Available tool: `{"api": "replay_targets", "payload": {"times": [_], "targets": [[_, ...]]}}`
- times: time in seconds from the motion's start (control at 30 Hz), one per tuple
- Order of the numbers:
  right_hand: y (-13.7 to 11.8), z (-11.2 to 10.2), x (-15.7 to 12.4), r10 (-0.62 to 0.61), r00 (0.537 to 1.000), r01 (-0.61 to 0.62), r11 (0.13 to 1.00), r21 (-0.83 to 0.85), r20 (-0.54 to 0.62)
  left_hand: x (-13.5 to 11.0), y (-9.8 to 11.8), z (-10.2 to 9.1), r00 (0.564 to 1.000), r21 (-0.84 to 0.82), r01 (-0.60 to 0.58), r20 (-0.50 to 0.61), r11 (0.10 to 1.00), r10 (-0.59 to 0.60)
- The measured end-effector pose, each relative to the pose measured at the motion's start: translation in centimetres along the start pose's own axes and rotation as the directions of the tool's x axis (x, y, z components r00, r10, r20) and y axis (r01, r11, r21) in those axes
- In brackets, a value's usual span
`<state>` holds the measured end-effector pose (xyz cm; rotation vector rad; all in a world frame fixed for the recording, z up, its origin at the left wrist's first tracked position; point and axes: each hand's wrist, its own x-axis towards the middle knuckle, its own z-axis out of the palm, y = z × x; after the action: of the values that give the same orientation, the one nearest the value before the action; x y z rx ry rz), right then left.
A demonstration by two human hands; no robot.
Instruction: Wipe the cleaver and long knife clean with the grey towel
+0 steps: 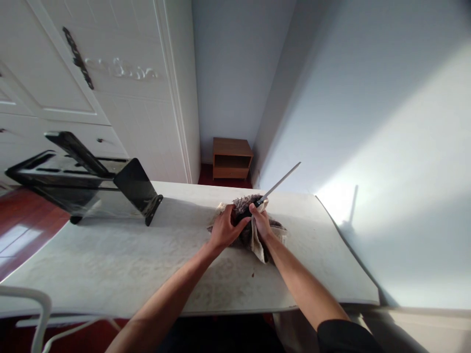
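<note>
A knife (281, 181) with a long, narrow metal blade and a black handle points up and to the right over the table. My left hand (225, 228) is closed on its handle, thumb laid along the near side. A crumpled brown and beige cloth (258, 250) lies bunched under and between both hands. My right hand (262, 221) is closed around a fold of this cloth, pressing it to the handle near the base of the blade. The cloth and fingers hide part of the handle.
A black stand with slots and clear sides (134, 191) is on the left of the white-covered table (147, 274). Beyond the table are a small wooden cabinet (231, 172) and white cupboards (140, 117). A wall (368, 122) borders the right side. White tubing (40, 299) shows at lower left.
</note>
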<state>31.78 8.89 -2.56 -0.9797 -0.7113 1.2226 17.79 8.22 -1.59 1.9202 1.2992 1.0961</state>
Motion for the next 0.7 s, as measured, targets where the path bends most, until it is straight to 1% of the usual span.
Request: {"api": "replay_targets", "payload": {"times": [0.17,0.3,0.4,0.47,0.6,0.7], "targets": [[-0.4,0.5,-0.1,0.028,0.999,-0.028,0.999,0.015,0.017,0.4,0.0,-0.3,0.999,-0.041,0.041,0.029,0.998,-0.039],[-0.6,0.6,-0.1,0.048,0.998,-0.048,0.999,0.017,0.031,0.8,-0.6,-0.4,0.994,-0.182,0.097,0.066,0.979,-0.087],[-0.7,0.6,-0.2,0.076,0.995,-0.077,0.997,0.009,0.059,1.0,-1.0,-0.4,0.990,-0.278,0.119,0.103,0.953,-0.093],[-0.8,0.5,-0.2,0.088,0.995,-0.089,0.996,0.009,0.053,1.1,-1.3,-0.4,0.989,-0.317,0.126,0.116,0.940,-0.094],[-0.7,0.3,-0.2,0.111,0.993,-0.112,0.994,0.017,0.029,1.3,-1.4,-0.5,0.984,-0.325,0.151,0.144,0.933,-0.109],[-0.4,0.2,0.0,0.106,0.994,-0.106,0.994,0.029,0.029,1.5,-1.3,-0.4,0.984,-0.332,0.160,0.128,0.929,-0.124]]}}
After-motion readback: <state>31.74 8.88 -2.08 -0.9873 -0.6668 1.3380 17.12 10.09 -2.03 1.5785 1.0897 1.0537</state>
